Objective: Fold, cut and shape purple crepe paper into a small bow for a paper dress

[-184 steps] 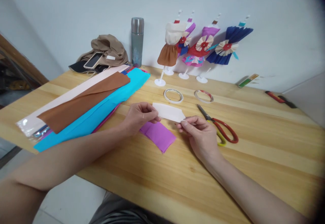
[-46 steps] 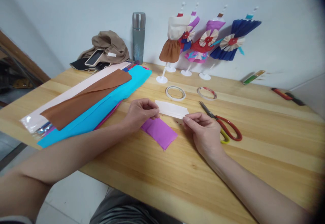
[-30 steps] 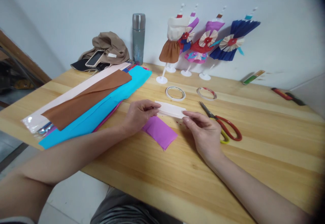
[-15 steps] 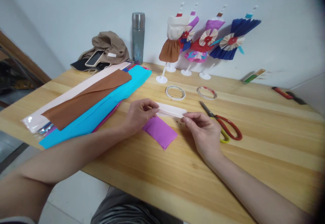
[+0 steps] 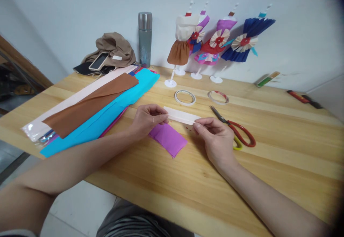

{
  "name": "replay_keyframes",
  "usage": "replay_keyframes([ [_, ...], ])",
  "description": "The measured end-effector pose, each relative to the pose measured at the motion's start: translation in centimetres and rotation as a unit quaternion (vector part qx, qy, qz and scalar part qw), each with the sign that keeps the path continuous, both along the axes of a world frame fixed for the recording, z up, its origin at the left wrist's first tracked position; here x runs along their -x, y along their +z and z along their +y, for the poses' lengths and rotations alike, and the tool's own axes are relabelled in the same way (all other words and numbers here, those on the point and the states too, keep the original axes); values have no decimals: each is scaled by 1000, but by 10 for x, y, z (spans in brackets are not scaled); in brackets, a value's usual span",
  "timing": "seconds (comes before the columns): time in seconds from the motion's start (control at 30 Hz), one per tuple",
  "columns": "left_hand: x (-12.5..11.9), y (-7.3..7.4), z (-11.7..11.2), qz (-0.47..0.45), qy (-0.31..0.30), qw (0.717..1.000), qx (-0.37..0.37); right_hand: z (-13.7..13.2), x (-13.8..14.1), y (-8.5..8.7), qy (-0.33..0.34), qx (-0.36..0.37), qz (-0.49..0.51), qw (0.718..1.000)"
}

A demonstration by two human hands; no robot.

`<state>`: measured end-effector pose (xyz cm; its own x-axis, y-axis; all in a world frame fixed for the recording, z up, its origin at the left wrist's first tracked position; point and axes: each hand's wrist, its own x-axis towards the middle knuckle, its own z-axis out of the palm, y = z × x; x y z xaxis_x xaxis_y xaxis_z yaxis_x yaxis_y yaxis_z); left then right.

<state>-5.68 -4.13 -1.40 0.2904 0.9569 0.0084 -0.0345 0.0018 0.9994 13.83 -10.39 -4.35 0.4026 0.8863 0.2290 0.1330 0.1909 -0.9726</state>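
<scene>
Far left on the worktop [image 5: 282,140]: long paper sheets fanned on a slant, pink sheet [image 5: 80,97] at the back, brown sheet [image 5: 88,106] across it, cyan sheet [image 5: 107,115] nearest, darker edges peeking out beneath. Behind them by the wall, a tan cloth [image 5: 115,47] in a heap with a phone [image 5: 99,61] lying on it, and just to its right a steel flask [image 5: 144,40], upright. Nearer the front, left hand [image 5: 146,119] pinched shut, thumb against fingertips, on the left end of a white strip [image 5: 181,115]. Strip held level just above the wood, stretched between the two hands, hands apart by its length. Under its left half, flat on the worktop and partly beneath the left hand, a purple piece [image 5: 168,140], slanting toward the front edge. Behind the strip, a white tape ring [image 5: 185,97], lying flat; farther back, against the wall, four paper dresses [image 5: 181,47] on white stands in a row. Right of the first ring, a second ring [image 5: 218,97] with a reddish rim. Right hand [image 5: 217,140] clamped on the strip's right end between thumb and forefinger, other fingers curled under. Just beside that hand, whether touching or not impossible to tell, red scissors [image 5: 236,131], blades closed and pointing toward the rings. Far right by the wall, a green stick [image 5: 267,79] and, apart from it, a red tool [image 5: 298,96].
</scene>
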Motion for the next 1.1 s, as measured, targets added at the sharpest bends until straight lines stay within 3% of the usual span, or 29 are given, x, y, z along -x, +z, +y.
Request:
replay_keyframes([
  [0.37, 0, -3, 1, -9, -2, 1000, 3, 1, -1, -4, 13, 1, 27, 1000],
  [0.9, 0, 1, -3, 61, 41, 997, -39, 1, -2, -6, 2, 6, -8, 1000],
  [1.1, 0, -5, -2, 73, 55, 994, -64, 0, 0, -2, 9, 5, -5, 1000],
])
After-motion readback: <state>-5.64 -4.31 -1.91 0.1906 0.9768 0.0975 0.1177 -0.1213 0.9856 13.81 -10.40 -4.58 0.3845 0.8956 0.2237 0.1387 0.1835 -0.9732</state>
